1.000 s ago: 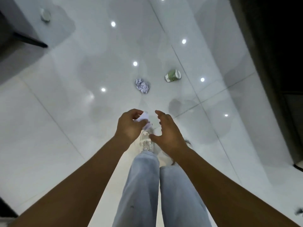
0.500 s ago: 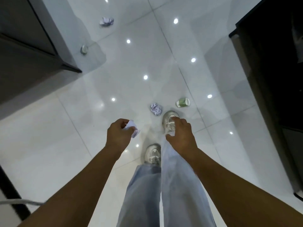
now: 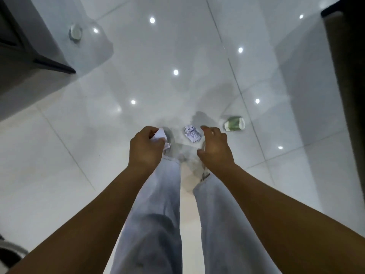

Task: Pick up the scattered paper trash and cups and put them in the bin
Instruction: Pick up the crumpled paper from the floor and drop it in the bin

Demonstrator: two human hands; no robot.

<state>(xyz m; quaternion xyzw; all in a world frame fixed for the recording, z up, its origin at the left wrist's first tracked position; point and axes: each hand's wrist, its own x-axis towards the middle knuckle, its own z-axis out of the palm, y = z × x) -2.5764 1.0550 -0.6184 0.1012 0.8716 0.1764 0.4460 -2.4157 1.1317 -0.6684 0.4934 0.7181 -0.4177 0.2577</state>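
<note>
Reaching forward over pale jeans (image 3: 154, 224), both arms outstretched: left hand (image 3: 145, 148) clenched around white paper scrap (image 3: 160, 134), right hand (image 3: 215, 149) loose, fingers half-curled, grasping nothing. Beyond on floor (image 3: 79, 145), crumpled paper (image 3: 192, 133), then green cup (image 3: 234, 123) on its side.

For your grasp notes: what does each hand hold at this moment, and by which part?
The left hand grips a white paper scrap by its near end; the far end sticks out past the fingers. The right hand holds nothing.
</note>
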